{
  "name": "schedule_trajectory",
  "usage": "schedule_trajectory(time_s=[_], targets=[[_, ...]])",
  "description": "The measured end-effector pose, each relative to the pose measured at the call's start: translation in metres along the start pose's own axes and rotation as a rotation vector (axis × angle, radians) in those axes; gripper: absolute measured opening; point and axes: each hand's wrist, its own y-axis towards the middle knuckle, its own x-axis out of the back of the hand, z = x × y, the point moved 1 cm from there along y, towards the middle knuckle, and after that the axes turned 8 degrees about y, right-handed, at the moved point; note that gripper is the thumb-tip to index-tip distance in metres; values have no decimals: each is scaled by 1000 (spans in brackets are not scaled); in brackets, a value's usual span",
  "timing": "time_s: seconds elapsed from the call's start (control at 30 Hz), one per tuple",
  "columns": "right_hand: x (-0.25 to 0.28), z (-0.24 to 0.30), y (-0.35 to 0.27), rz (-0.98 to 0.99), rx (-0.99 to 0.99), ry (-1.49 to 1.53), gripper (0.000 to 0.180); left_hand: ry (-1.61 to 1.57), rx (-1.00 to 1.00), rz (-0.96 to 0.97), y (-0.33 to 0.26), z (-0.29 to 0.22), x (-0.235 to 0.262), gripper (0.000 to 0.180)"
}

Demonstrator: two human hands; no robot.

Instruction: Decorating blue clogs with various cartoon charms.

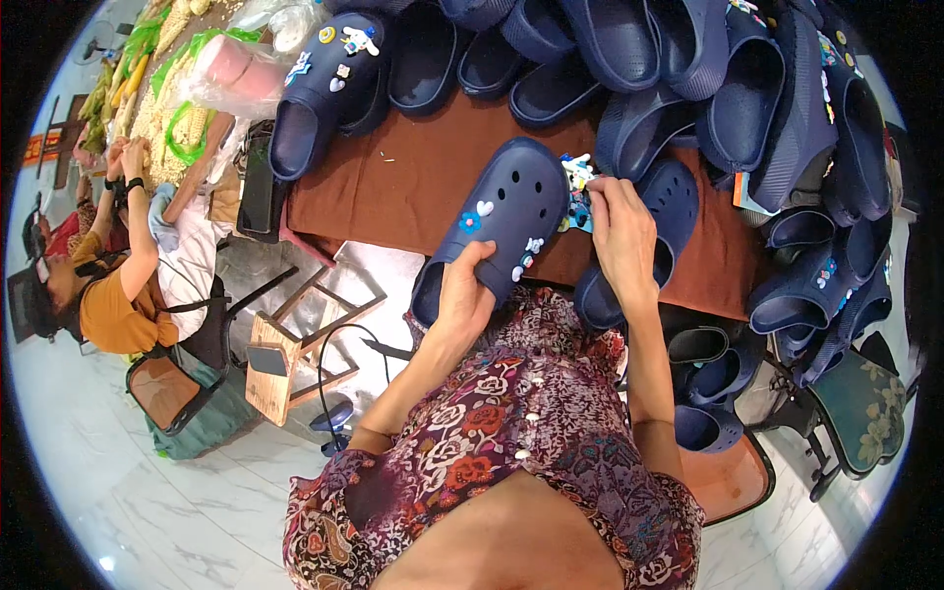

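My left hand (466, 293) is closed round a navy blue clog (521, 187), its thumb lying on the upper. Several charms sit on that clog: a blue flower charm (470, 222), a white heart charm (484, 208) and small white-and-blue figures near its side. Past the clog's right edge lies a little heap of colourful shoe charms (578, 175) on the brown cloth. My right hand (623, 231) reaches to this heap with fingers bent together; what they pinch is hidden. Beside and partly under my right wrist rests another navy clog (674, 206), with no charms visible on it.
Many navy clogs (615, 44) crowd the far and right sides of the brown-covered table (393, 187). A black phone (258, 187) lies at its left edge. Further left, a person in an orange top (123, 310) sits by piled corn. A wooden stool (270, 369) stands below.
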Motion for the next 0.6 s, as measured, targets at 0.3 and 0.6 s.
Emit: schedule_trajectory(time_s=[0.3,0.6], targets=[[-17,29,-25,209,-41,194,12,-65,-2,41,-2,-9,-10,42],[-35,23,-43,194,-107,244,23,286,-60,-2,4,6,-1,32]])
